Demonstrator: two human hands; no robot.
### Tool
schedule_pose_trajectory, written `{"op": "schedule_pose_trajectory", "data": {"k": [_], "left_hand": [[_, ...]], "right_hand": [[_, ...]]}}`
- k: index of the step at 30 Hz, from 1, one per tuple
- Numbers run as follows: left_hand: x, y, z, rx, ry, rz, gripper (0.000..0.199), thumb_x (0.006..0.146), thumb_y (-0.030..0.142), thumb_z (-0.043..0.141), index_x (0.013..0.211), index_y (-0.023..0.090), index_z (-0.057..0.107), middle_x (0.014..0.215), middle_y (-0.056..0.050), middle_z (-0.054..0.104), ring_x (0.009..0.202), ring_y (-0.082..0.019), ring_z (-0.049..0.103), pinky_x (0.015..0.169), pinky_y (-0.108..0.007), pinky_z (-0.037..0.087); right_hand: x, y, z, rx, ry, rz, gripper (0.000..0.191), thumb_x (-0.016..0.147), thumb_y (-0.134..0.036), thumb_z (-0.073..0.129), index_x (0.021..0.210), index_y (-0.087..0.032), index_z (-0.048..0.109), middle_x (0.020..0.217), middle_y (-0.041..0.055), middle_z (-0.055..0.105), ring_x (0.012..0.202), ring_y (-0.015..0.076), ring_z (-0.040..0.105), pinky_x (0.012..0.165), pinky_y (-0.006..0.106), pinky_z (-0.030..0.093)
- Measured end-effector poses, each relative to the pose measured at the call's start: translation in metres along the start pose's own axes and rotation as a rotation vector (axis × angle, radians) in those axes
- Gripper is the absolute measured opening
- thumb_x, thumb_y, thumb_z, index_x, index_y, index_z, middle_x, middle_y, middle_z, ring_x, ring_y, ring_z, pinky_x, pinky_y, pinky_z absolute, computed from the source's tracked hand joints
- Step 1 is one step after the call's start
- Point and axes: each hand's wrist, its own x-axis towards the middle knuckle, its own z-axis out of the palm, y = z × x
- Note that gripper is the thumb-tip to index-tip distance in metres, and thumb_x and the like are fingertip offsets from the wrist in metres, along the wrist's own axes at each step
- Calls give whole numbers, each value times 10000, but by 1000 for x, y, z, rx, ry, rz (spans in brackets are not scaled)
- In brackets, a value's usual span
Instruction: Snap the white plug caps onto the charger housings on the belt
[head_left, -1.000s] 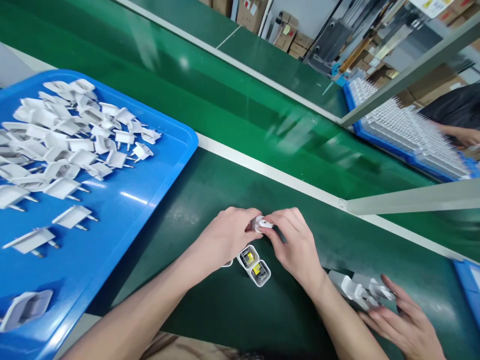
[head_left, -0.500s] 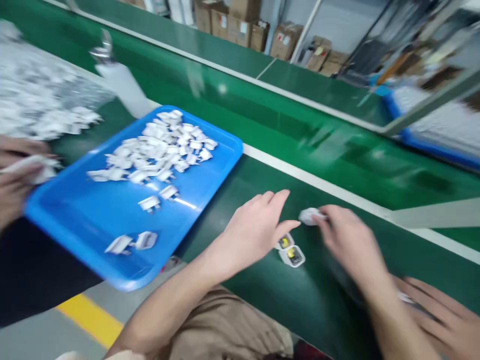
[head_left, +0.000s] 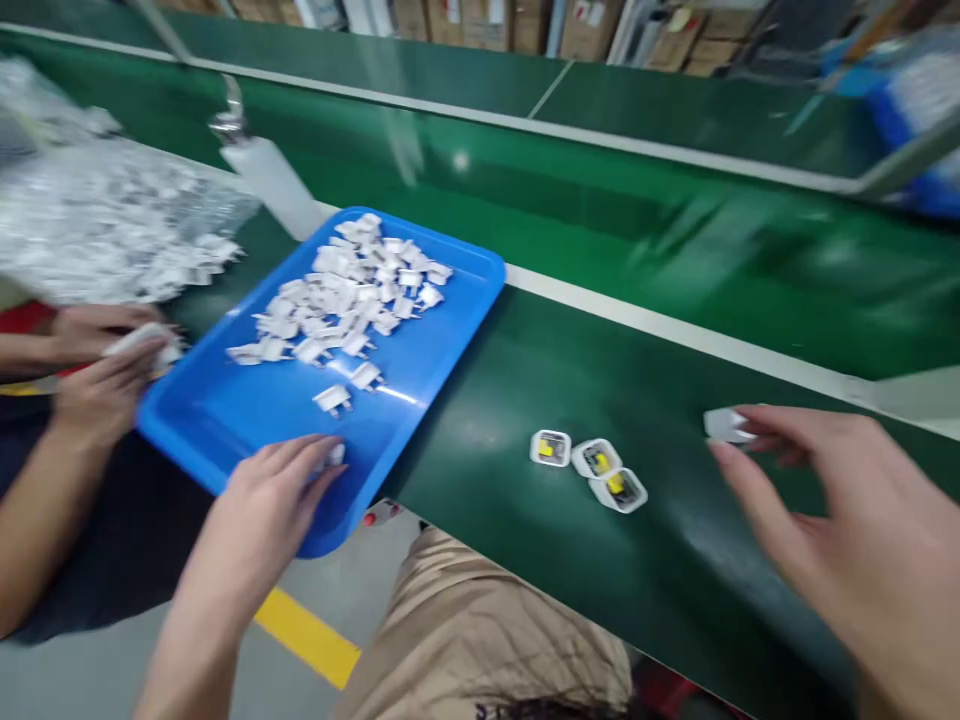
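Note:
My left hand [head_left: 259, 510] reaches over the near end of the blue tray [head_left: 442, 395], its fingers closed round a white plug piece [head_left: 332, 457] that they partly hide. Farther back in the tray lies a heap of similar white plug pieces with prongs [head_left: 337, 290]. On the right, my right hand [head_left: 832, 500] pinches a small white housing [head_left: 726, 425] between thumb and fingers, just over the green bench. Between my hands, three small open white housings with yellow and dark parts inside sit on the bench: one apart [head_left: 550, 449], and a touching pair [head_left: 598, 460].
At left, a co-worker's hands [head_left: 112, 385] hold a white piece beside the tray. A bag-like heap of white pieces [head_left: 112, 220] and a white pump bottle [head_left: 274, 185] stand behind. A raised green ledge [head_left: 420, 85] runs along the back.
My left hand has moved left from the open housings into the tray, closing on a plug piece. One more open housing shows. My right hand has shifted right with its white housing.

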Motion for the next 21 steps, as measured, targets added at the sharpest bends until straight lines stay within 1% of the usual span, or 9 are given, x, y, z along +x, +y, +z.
{"op": "schedule_pose_trajectory", "data": {"k": [2,4,7,10,12,14,17,19,21], "left_hand": [[1,25,2,-78,92,-104,375,979,549,403,1195,344,631,1189,-47,704,1129,-367,665,948,-575,555],[1,62,4,-226,152,-129,329,946,584,497,1214,424,598,1151,44,729,1047,-311,716,853,-473,618],[3,127,18,-603,28,106,364,890,606,639,1200,420,594,1065,82,770,869,-199,760,639,-278,630],[13,177,35,-823,-31,326,400,955,564,572,1283,337,541,1004,33,776,817,-146,758,682,-230,630],[23,191,41,-821,8,412,506,958,581,544,1354,273,482,1066,-25,769,895,-160,758,756,-249,636],[35,193,43,-719,64,514,577,951,560,570,1399,216,452,1191,-92,740,1063,-209,730,881,-312,626],[52,191,48,-450,111,721,485,960,378,633,1386,175,523,1397,-140,641,1321,-308,591,1073,-468,526],[61,192,54,-296,90,844,411,947,288,652,1334,163,595,1492,-132,572,1410,-346,502,1121,-520,471],[68,198,60,-234,49,912,331,939,264,659,1249,150,657,1500,-113,569,1436,-342,474,1149,-518,444]], "right_hand": [[2,-11,1,-73,62,-60,305,965,-230,621,1265,-282,593,1046,81,654,927,258,647,854,414,521],[-1,-20,10,84,-5,-152,356,946,-237,659,1288,-270,566,1053,73,668,929,229,664,832,377,570],[-11,-28,29,347,-256,-266,430,967,-324,654,1373,-271,520,1200,94,644,1037,215,671,845,331,607],[-19,-25,41,392,-247,-310,341,1009,-301,584,1347,-261,560,1189,92,635,1011,187,678,807,287,605],[-18,-16,38,421,-168,-254,333,979,-271,639,1307,-250,589,1165,89,644,999,181,679,801,282,606],[-12,-5,29,502,-114,-149,368,931,-249,709,1283,-262,604,1194,89,651,1051,204,678,869,335,619],[-2,11,12,678,-30,46,346,944,-194,667,1269,-292,597,1250,88,635,1094,236,676,906,436,633],[2,19,2,679,-48,121,342,954,-152,625,1263,-297,610,1286,88,605,1092,224,670,874,414,641],[0,25,-4,548,-119,111,340,958,-140,613,1257,-299,647,1284,81,592,1113,210,651,871,362,628]]}}
